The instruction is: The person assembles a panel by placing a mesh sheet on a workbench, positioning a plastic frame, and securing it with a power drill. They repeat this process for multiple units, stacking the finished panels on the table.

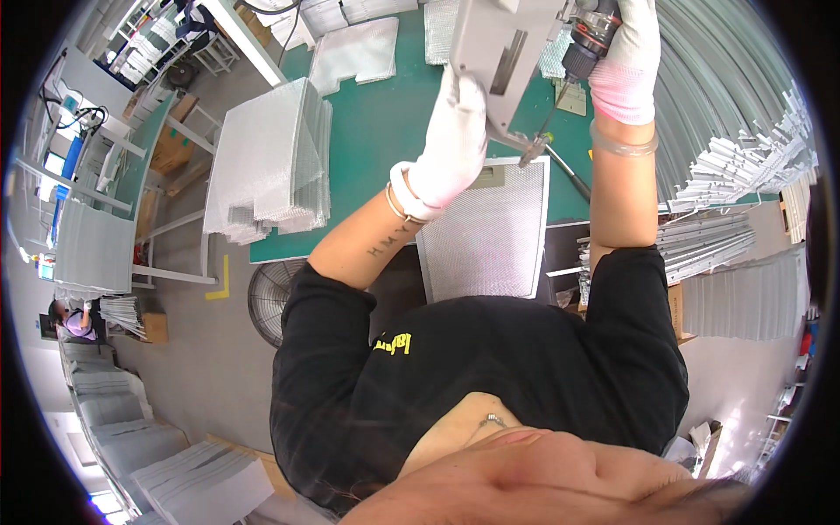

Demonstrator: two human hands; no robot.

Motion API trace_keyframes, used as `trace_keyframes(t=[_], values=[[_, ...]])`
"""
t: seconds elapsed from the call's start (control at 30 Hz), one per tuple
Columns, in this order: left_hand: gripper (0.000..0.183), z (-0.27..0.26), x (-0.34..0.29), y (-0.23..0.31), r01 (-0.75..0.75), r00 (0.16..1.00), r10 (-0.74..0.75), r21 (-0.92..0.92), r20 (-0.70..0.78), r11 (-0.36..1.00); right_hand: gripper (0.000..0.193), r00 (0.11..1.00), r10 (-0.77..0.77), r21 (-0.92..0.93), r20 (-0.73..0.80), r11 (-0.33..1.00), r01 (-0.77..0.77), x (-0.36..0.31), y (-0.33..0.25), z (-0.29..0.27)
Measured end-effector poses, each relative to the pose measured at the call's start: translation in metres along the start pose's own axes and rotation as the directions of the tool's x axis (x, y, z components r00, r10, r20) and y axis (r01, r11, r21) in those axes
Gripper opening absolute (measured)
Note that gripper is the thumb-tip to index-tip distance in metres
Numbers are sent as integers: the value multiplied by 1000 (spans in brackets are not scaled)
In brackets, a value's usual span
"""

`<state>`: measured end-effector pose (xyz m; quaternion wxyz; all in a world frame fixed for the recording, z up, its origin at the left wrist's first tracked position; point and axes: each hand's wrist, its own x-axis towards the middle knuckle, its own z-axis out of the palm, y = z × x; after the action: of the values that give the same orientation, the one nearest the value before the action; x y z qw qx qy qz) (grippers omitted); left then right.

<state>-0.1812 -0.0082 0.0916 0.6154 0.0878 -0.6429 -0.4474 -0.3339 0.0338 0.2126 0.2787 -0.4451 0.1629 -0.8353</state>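
Observation:
My left hand, in a white glove, grips the lower edge of a grey metal frame piece held upright over the green table. My right hand, in a white glove with a pink cuff, holds a powered screwdriver whose thin bit slants down to the bottom corner of that grey piece. A framed rectangular mesh filter lies flat on the table beneath both hands, near its front edge.
A tall stack of mesh sheets sits at the table's left end, with more sheets behind it. Metal strips pile up at the right. A floor fan stands below the table. Another person works far left.

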Motion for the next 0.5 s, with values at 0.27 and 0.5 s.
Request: trace_keyframes(t=[0.27, 0.5], values=[[58, 10, 10, 18, -38, 971, 26, 46, 237, 998, 14, 1000, 10, -28, -3, 1000, -10, 12, -21, -3], [51, 7, 21, 32, -137, 958, 98, 130, 268, 982, 12, 997, 63, 25, -50, 998, -61, 2, -13, 2]])
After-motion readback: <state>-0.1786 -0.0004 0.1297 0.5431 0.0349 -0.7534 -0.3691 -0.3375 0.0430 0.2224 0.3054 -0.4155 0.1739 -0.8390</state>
